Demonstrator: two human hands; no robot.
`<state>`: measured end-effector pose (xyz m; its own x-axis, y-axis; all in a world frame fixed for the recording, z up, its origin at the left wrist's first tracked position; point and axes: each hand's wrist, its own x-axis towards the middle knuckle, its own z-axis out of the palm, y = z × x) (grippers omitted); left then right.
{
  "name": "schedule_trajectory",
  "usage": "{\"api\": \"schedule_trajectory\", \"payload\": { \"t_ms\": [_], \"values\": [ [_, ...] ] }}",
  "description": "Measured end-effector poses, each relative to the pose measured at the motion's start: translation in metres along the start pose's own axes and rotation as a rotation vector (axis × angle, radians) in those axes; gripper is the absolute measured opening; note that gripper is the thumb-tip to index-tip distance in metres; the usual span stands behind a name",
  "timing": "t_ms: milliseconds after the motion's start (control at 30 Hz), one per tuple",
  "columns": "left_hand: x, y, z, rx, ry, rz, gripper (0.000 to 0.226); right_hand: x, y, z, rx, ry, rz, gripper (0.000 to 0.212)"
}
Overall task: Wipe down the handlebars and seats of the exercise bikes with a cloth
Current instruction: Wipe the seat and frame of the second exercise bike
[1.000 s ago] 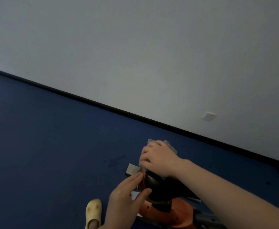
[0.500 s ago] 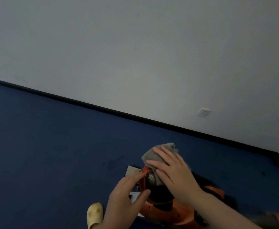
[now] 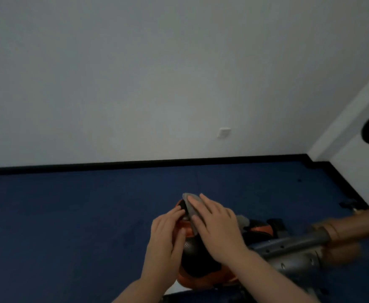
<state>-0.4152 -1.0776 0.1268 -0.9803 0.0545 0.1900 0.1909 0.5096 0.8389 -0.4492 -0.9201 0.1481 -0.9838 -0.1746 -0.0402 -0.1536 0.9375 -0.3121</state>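
Looks like a small home gym or fitness rm, sparsely furnished. Under both hands sits an exercise bike (image 3: 264,243) w/ orange-and-black body and a grey perforated post running off to the right. Dark blue carpet-type floor (image 3: 69,226) spreads left of and beyond the hands. Further beyond them, a plain white wall (image 3: 135,73) w/ black skirting (image 3: 113,166) and one wall socket (image 3: 224,132) above it.
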Motion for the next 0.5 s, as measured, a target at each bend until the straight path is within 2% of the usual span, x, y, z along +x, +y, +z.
{"api": "schedule_trajectory", "payload": {
  "t_ms": [67, 167, 267, 333, 500],
  "values": [
    [0.009, -0.004, -0.005, -0.064, -0.039, 0.014, 0.047, -0.016, -0.011, 0.004, 0.029, 0.04, 0.007, 0.053],
    [0.019, -0.015, -0.016, -0.113, -0.138, 0.067, 0.046, -0.044, -0.007, 0.007, -0.025, -0.038, -0.029, 0.049],
    [0.029, -0.027, -0.029, -0.128, -0.228, 0.09, 0.051, -0.063, 0.001, -0.011, -0.028, -0.197, -0.01, 0.048],
    [0.039, -0.03, -0.035, -0.132, -0.252, 0.138, 0.049, -0.062, 0.01, -0.012, 0.031, -0.135, 0.028, 0.044],
    [0.067, -0.032, -0.033, -0.043, -0.366, 0.269, 0.032, -0.043, -0.036, 0.003, 0.055, 0.082, 0.413, 0.061]
  ]
}}
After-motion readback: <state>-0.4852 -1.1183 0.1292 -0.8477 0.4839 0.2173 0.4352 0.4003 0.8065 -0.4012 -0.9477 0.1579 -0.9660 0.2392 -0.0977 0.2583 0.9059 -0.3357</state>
